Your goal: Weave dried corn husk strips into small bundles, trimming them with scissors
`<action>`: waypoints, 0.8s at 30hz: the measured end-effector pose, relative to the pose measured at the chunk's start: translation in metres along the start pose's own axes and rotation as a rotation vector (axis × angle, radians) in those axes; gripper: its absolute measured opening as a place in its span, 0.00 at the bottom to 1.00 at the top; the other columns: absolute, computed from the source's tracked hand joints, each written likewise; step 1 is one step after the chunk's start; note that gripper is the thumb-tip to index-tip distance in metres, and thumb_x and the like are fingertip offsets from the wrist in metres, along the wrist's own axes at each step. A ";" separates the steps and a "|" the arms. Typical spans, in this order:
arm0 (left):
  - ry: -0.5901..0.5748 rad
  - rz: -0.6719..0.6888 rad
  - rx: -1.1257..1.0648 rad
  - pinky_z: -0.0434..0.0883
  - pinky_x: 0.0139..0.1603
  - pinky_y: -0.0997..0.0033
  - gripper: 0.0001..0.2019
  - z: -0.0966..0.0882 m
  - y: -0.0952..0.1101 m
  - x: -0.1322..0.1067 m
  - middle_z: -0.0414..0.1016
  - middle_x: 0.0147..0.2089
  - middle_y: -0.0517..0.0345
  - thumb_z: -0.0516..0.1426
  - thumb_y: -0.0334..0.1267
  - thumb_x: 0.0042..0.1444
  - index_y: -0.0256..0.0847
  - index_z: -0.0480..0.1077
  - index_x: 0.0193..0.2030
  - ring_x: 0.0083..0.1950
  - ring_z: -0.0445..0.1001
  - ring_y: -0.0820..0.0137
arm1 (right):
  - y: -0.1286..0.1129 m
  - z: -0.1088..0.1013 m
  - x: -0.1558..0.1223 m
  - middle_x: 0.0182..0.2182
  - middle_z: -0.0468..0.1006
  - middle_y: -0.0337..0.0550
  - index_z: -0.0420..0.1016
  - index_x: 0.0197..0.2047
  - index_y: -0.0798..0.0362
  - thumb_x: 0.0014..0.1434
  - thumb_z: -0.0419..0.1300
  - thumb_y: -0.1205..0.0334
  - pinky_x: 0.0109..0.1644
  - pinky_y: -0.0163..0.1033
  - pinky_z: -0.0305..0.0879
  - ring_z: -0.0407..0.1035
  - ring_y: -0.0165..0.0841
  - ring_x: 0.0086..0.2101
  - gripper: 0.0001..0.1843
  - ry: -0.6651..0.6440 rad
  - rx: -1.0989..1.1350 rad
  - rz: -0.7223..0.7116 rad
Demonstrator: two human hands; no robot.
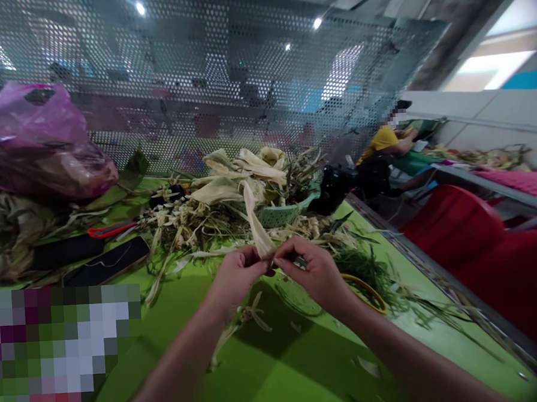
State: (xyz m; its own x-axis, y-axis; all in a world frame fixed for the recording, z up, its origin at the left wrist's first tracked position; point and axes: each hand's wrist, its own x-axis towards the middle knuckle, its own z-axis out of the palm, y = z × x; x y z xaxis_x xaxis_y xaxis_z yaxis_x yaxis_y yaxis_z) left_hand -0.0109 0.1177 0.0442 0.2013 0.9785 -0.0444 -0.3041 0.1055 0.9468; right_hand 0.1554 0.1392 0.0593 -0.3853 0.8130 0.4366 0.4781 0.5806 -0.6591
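Pinching a dried corn husk [256, 225] above a lime-green table [169, 362]
The left hand [239, 276] and right hand [312, 271] both grasp its lower end, hiding it; its pale tip overlaps a husk pile [262, 165], which buries much of a mint-green basket [282, 216]; pixelation [47, 356] masks the lower-left corner.

The one view looks from the wearer's head, forward and down over the table [278, 380], with the left hand [236, 276] and right hand [312, 267] near, around mid-frame. It faces the screen [245, 94] beyond and takes in the chair [454, 233] at right; the far background is seemingly too soft to read well.
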 end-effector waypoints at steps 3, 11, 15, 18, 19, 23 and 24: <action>-0.017 0.005 0.023 0.66 0.42 0.71 0.13 0.002 0.001 -0.001 0.77 0.36 0.53 0.63 0.37 0.46 0.35 0.75 0.40 0.37 0.71 0.71 | 0.001 0.002 -0.002 0.27 0.74 0.39 0.72 0.31 0.52 0.54 0.60 0.67 0.34 0.37 0.63 0.68 0.31 0.29 0.02 0.012 0.015 0.020; 0.022 -0.018 -0.030 0.66 0.35 0.74 0.09 0.001 -0.001 0.002 0.75 0.30 0.55 0.62 0.33 0.46 0.34 0.76 0.36 0.30 0.68 0.75 | 0.004 0.002 0.000 0.28 0.76 0.39 0.74 0.33 0.52 0.54 0.62 0.64 0.35 0.37 0.66 0.70 0.31 0.30 0.02 -0.022 0.258 0.052; 0.032 -0.063 -0.102 0.67 0.37 0.73 0.11 -0.004 -0.003 0.001 0.76 0.32 0.53 0.63 0.34 0.46 0.34 0.76 0.38 0.32 0.70 0.74 | 0.003 -0.003 0.002 0.30 0.78 0.41 0.77 0.35 0.51 0.54 0.64 0.63 0.38 0.40 0.67 0.72 0.34 0.32 0.05 -0.061 0.193 0.010; 0.016 -0.093 -0.137 0.67 0.39 0.74 0.12 -0.005 -0.004 0.000 0.76 0.32 0.53 0.63 0.34 0.45 0.34 0.76 0.39 0.32 0.71 0.74 | 0.004 -0.003 0.002 0.30 0.79 0.41 0.77 0.35 0.51 0.54 0.64 0.62 0.38 0.40 0.67 0.72 0.34 0.32 0.04 -0.056 0.139 -0.016; 0.010 -0.105 -0.143 0.67 0.39 0.74 0.12 -0.005 -0.004 0.000 0.76 0.32 0.53 0.63 0.33 0.45 0.34 0.76 0.38 0.32 0.71 0.74 | 0.005 -0.003 0.002 0.30 0.78 0.40 0.77 0.34 0.50 0.54 0.63 0.61 0.38 0.40 0.66 0.72 0.33 0.32 0.04 -0.054 0.121 -0.019; -0.014 -0.122 -0.120 0.66 0.38 0.74 0.09 -0.005 -0.002 -0.001 0.76 0.30 0.53 0.63 0.35 0.45 0.34 0.76 0.35 0.31 0.71 0.75 | 0.006 -0.003 0.002 0.28 0.77 0.39 0.76 0.33 0.50 0.56 0.61 0.61 0.37 0.39 0.64 0.70 0.33 0.31 0.03 -0.044 0.041 -0.045; -0.021 -0.114 -0.100 0.66 0.37 0.74 0.09 -0.004 -0.001 -0.001 0.76 0.29 0.53 0.63 0.36 0.45 0.34 0.76 0.34 0.31 0.70 0.75 | 0.006 -0.004 0.002 0.28 0.77 0.39 0.75 0.32 0.50 0.57 0.61 0.61 0.37 0.39 0.64 0.70 0.33 0.31 0.04 -0.044 0.022 -0.054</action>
State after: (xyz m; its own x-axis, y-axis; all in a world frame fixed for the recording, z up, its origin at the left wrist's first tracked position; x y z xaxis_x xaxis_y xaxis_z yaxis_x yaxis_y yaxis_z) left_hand -0.0144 0.1176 0.0415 0.2589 0.9555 -0.1418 -0.3690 0.2335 0.8996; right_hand 0.1603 0.1448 0.0584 -0.4447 0.7775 0.4446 0.4385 0.6218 -0.6489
